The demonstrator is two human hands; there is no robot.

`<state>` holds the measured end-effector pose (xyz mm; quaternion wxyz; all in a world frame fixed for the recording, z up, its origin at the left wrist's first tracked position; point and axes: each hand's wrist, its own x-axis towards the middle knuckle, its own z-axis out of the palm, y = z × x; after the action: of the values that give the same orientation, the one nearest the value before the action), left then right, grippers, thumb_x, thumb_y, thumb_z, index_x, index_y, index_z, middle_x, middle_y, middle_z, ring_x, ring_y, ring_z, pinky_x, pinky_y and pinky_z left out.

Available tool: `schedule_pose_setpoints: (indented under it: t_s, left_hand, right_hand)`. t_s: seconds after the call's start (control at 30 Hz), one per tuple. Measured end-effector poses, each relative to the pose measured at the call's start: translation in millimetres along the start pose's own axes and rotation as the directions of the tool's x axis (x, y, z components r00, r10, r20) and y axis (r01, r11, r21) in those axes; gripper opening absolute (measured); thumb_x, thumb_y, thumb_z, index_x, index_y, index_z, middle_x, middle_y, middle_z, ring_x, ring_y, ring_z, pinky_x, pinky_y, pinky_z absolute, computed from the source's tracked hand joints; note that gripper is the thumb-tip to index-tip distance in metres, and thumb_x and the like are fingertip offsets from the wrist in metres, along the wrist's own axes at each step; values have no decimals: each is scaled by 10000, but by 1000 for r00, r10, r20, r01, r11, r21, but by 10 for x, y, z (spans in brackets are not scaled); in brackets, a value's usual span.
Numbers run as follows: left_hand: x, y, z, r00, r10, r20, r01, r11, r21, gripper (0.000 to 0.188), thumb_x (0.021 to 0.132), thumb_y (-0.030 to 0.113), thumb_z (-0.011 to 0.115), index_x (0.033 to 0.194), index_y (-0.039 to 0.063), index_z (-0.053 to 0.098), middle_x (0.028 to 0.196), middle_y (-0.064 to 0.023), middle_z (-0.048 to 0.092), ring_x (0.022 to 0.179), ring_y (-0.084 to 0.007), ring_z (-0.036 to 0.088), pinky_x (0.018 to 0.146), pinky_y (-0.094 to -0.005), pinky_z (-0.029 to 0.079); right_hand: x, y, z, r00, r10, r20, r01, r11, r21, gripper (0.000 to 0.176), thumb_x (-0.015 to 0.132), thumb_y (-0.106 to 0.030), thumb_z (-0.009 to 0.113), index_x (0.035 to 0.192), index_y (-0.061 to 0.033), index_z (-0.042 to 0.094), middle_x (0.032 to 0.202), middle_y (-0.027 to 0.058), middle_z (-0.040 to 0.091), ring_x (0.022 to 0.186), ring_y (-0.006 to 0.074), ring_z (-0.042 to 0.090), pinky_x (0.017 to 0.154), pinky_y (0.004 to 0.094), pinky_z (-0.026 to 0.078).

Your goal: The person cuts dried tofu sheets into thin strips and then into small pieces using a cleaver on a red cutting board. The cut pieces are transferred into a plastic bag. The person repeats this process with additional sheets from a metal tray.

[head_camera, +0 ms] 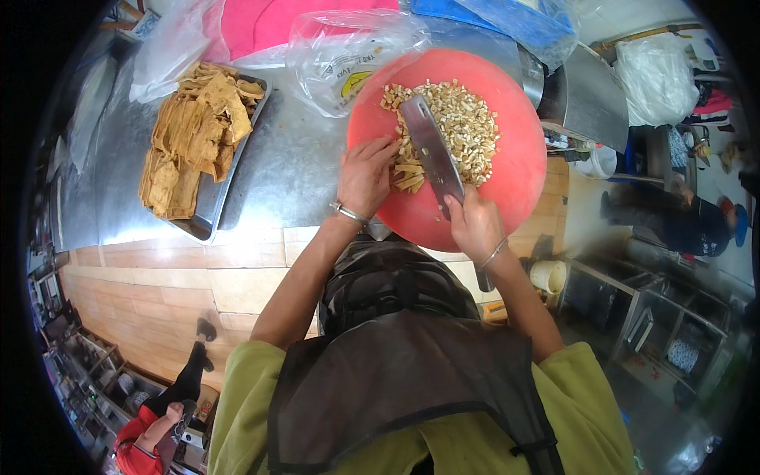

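On a round red cutting board (522,142), my right hand (475,222) grips a metal cleaver (432,145), its broad blade lying slanted over the food. Small diced pale-brown pieces (463,122) are heaped beside the blade. My left hand (367,172) rests at the board's left edge, its fingertips against uncut brown strips (408,178); whether it grips them is hard to tell. Left of the board, a metal tray (205,228) holds a pile of brown, wrinkled sheets (196,133), probably dried tofu.
A clear plastic bag (332,65) touches the board's upper left on the steel table (285,172). Pink cloth (255,27) and a blue tray (460,15) lie at the back. One person (142,433) is at lower left, another (683,219) at right.
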<state>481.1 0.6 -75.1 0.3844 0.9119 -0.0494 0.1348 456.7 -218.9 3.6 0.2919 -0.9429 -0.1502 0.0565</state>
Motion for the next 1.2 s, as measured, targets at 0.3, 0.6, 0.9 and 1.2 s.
schedule_pose_setpoints:
  t_s: [0.3, 0.6, 0.9, 1.2]
  left_hand:
    - [-194, 117, 159, 981, 81, -177, -73, 996, 53, 304, 840, 84, 733, 1137, 22, 722, 1241, -137, 694, 1148, -316, 661, 931, -404, 507]
    - [-180, 103, 74, 990, 54, -128, -67, 993, -95, 509, 819, 198, 770, 1274, 8, 644, 1317, -175, 638, 1180, -347, 628, 956, -407, 495]
    - [-182, 224, 277, 996, -52, 71, 24, 938, 345, 960, 804, 489, 743, 1525, 2, 338, 1562, -161, 395, 1406, -305, 410, 1099, -467, 348]
    - [-279, 135, 168, 988, 32, -152, -20, 996, 84, 618, 799, 251, 797, 1334, 16, 597, 1402, -144, 585, 1276, -329, 564, 998, -434, 454]
  right_hand:
    - [37, -172, -8, 965, 127, 231, -75, 973, -219, 217, 965, -175, 579, 896, 28, 552, 668, 254, 656, 647, 448, 668, 612, 544, 530]
    - [242, -133, 261, 993, 89, 73, -74, 979, -190, 214, 957, -174, 594, 888, 26, 559, 660, 250, 645, 639, 454, 659, 595, 541, 529]
    - [-16, 40, 166, 996, 39, -80, -38, 999, 15, 236, 963, -179, 618, 919, 48, 572, 622, 248, 624, 591, 451, 643, 536, 522, 510]
    - [-43, -73, 18, 987, 62, 148, -36, 985, -171, 235, 970, -203, 586, 904, 21, 557, 635, 248, 642, 607, 452, 653, 572, 540, 522]
